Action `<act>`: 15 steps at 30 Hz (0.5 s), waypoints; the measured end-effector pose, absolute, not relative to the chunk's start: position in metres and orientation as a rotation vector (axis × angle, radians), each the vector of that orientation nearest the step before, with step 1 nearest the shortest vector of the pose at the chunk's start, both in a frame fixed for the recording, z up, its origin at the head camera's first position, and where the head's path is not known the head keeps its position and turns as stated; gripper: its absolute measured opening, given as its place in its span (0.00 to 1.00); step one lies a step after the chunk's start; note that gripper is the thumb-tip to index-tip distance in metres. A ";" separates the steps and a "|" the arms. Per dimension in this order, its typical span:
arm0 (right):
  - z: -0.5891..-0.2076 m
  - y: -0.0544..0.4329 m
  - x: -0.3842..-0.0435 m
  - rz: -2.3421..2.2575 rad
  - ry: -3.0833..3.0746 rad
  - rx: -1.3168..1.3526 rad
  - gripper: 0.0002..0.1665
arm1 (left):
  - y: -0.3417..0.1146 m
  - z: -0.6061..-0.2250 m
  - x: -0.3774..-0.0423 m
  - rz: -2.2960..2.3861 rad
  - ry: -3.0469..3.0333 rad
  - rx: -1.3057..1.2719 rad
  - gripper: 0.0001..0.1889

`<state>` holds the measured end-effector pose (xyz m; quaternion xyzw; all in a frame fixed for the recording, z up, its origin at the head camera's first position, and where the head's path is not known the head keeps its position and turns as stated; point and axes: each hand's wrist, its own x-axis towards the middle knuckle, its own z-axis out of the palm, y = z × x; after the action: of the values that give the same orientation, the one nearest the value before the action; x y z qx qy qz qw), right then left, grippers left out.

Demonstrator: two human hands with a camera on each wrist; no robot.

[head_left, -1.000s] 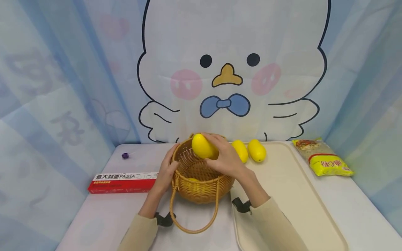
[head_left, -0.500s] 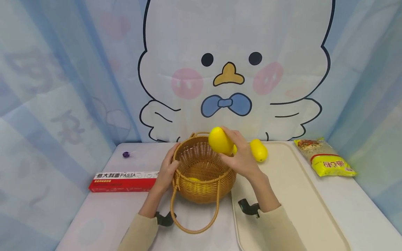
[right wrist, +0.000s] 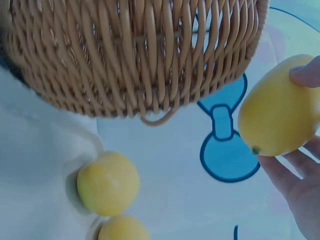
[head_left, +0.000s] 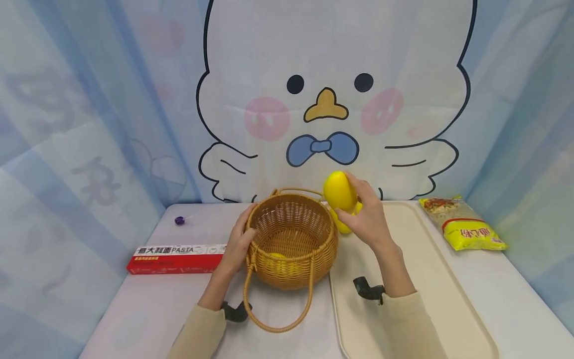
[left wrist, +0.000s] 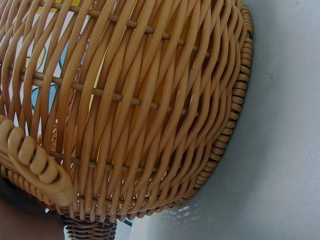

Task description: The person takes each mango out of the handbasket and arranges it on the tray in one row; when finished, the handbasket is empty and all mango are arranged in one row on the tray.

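A: What did the right hand [head_left: 372,217] have?

B: A yellow fruit [head_left: 339,191]. It grasped it with the thumb on one side and the fingers on the other, raised to the right of the basket [head_left: 309,276] and clear of its rim, near the far left corner of the tray [head_left: 412,279].

A: And the left hand [head_left: 235,247]?

B: It gripped the basket's left side, thumb over the rim, fingers along the outer wall. The near handle [head_left: 278,330] hung down towards the near side.

A: Was anything inside the basket?

B: Yes, yellow [head_left: 277,255] showed low inside the near wall, mostly hidden by the weave, so I could not tell how much was in there.

A: Other fruit?

B: Two more, one [right wrist: 108,183] and another [right wrist: 123,230], lay close together at the tray's far left, partly hidden behind the held one in the head view.

A: What stood around?

B: A red and white pasta box [head_left: 179,267] lay left of the basket, with a small purple thing [head_left: 180,220] beyond it. A yellow bag [head_left: 471,227] lay far right, beside the tray.
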<state>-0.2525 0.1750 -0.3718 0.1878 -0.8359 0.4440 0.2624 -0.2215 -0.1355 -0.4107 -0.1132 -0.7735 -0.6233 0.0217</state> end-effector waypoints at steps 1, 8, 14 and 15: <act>-0.372 0.177 -0.253 1.205 -2.271 0.493 0.51 | -0.136 -0.410 -0.221 -1.933 -2.394 -0.350 0.37; -0.380 0.194 -0.259 1.181 -2.331 0.400 0.50 | -0.136 -0.409 -0.219 -1.923 -2.407 -0.332 0.36; -0.386 0.211 -0.264 1.126 -2.365 0.317 0.51 | -0.138 -0.428 -0.233 -1.925 -2.393 -0.338 0.36; -0.388 0.213 -0.264 1.123 -2.373 0.302 0.51 | -0.138 -0.431 -0.236 -1.926 -2.387 -0.339 0.36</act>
<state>-0.2645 0.2134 -0.3875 0.1106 -0.8701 0.4118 0.2471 -0.2357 -0.1384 -0.4313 -0.1098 -0.7733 -0.6239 0.0279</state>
